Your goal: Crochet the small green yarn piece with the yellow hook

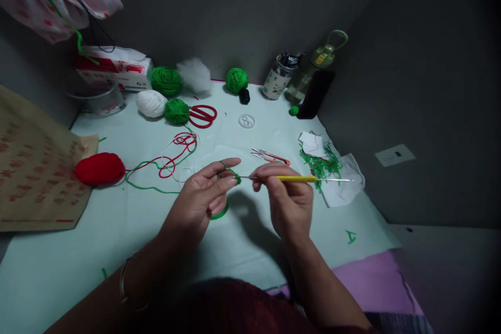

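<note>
Dim grey walls (254, 5) meet in a corner behind a pale table (78, 250), one bearing a white plate (394, 155)

Slim metal crochet hook with a yellow plastic handle (297, 179): held level above the table, tip pointing left. Thin green yarn strand (234, 174): caught in a small loop at the hook's tip, running down to a small green crocheted ring (219, 214) just below.
</note>
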`<state>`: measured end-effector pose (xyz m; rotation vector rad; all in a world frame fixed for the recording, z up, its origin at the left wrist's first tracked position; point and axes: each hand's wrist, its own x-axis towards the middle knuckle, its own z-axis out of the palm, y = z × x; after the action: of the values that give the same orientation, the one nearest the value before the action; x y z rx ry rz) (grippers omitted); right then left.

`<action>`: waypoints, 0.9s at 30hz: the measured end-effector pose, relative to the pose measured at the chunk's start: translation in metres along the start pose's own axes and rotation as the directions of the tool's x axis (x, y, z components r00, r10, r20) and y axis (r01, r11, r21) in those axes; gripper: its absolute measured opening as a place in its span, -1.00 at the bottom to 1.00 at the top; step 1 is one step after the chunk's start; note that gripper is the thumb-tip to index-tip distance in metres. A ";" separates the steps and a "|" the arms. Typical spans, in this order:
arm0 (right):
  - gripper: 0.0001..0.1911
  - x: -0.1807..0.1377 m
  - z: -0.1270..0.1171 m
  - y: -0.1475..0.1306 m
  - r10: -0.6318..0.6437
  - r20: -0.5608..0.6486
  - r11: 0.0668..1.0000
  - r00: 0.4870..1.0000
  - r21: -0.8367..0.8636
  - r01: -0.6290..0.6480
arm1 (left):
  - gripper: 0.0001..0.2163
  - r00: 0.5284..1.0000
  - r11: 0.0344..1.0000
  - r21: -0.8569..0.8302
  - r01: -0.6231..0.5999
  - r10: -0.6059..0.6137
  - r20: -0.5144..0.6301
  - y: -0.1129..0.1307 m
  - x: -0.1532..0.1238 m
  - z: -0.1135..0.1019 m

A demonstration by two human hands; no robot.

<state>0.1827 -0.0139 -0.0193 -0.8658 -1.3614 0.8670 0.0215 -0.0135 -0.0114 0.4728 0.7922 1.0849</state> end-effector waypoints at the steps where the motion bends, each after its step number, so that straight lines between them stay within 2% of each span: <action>1: -0.84 0.001 0.001 0.001 0.021 0.037 1.000 0.999 0.011 -0.022 | -0.69 1.000 0.999 0.050 -0.016 0.016 -0.001 -0.001 -0.001 0.001; 4: -0.86 0.000 0.001 0.004 0.084 0.051 0.996 0.995 0.021 -0.085 | -0.63 0.999 0.988 0.149 -0.035 0.033 0.015 -0.003 -0.002 0.000; 7: -0.84 0.000 -0.001 0.006 0.160 0.031 0.978 0.987 0.134 -0.163 | -0.66 0.999 0.983 0.177 -0.043 0.040 0.018 -0.004 -0.001 -0.003; 10: -0.83 -0.001 -0.003 0.005 0.168 0.050 0.965 0.985 0.195 -0.175 | -0.66 0.998 0.980 0.193 -0.057 0.054 0.018 -0.002 -0.001 -0.004; 12: -0.83 -0.002 -0.003 0.003 0.134 0.044 0.976 0.990 0.165 -0.139 | -0.67 0.997 0.974 0.213 -0.073 0.074 0.003 -0.002 -0.002 -0.003; 14: -0.81 -0.005 -0.002 0.000 0.070 0.038 0.995 0.997 0.065 -0.072 | -0.68 0.994 0.965 0.245 -0.094 0.103 -0.023 -0.001 -0.004 -0.001; 17: -0.77 -0.008 -0.001 -0.002 -0.116 0.094 0.980 0.989 -0.152 0.130 | -0.67 0.988 0.944 0.307 -0.124 0.146 -0.051 -0.001 -0.006 0.002; 20: -0.71 -0.011 0.000 -0.002 -0.305 0.208 0.863 0.929 -0.352 0.362 | -0.61 0.983 0.930 0.339 -0.142 0.173 -0.062 -0.003 -0.007 0.002; 22: -0.68 -0.013 0.001 -0.003 -0.346 0.291 0.746 0.892 -0.491 0.450 | -0.55 0.989 0.951 0.283 -0.126 0.142 -0.038 -0.005 -0.006 0.000; 24: -0.67 -0.013 0.000 -0.005 -0.336 0.333 0.677 0.881 -0.565 0.472 | -0.51 0.999 0.988 0.150 -0.043 0.040 0.021 -0.006 -0.004 -0.001; 25: -0.67 -0.013 0.000 -0.006 -0.327 0.318 0.691 0.890 -0.562 0.455 | -0.53 0.998 0.997 0.077 0.017 -0.021 0.051 -0.006 -0.003 -0.002; 27: -0.69 -0.012 -0.001 -0.007 -0.298 0.198 0.806 0.934 -0.472 0.357 | -0.59 0.990 0.993 -0.034 0.115 -0.112 0.083 -0.004 -0.002 -0.003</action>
<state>0.1836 -0.0271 -0.0185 -0.9392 -1.8190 0.2869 0.0210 -0.0172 -0.0157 0.4308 0.7172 0.9686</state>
